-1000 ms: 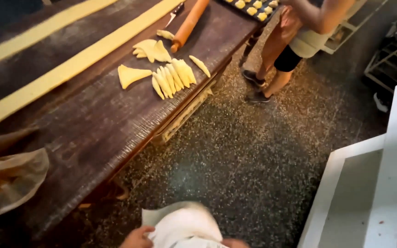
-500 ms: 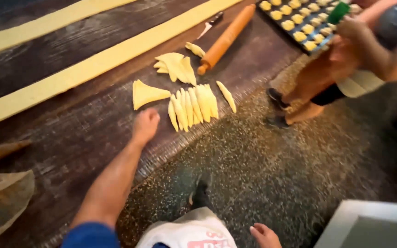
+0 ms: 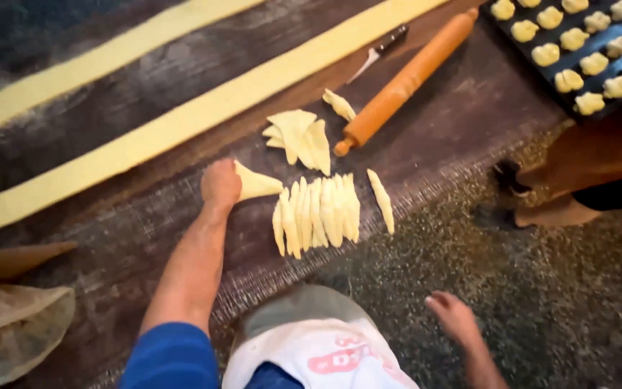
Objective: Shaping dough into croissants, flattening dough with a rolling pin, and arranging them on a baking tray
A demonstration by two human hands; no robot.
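- dough triangle (image 3: pixel 259 184): flat on the dark wooden table (image 3: pixel 109 238), wide end under the left hand (image 3: pixel 221 184), tip pointing right toward the row of cut dough strips (image 3: pixel 318 214).
- left hand: fingers curled down onto the triangle's wide end, touching it; can't tell if it's actually pinched or just pressed.
- long axis of the triangle runs left-right, away from the hand; the strips lie across that line, just beside the tip.
- right hand (image 3: pixel 453 317): loose, holding nothing, hanging off the table edge over the speckled floor, well apart from the dough. Left is the nearer hand.
- farther out: loose pile of triangles (image 3: pixel 298 133), rolling pin (image 3: pixel 408 79), knife (image 3: pixel 379 52), two long dough bands (image 3: pixel 181 122).
- top right: tray of shaped pieces (image 3: pixel 577 61), another person's legs beside it.
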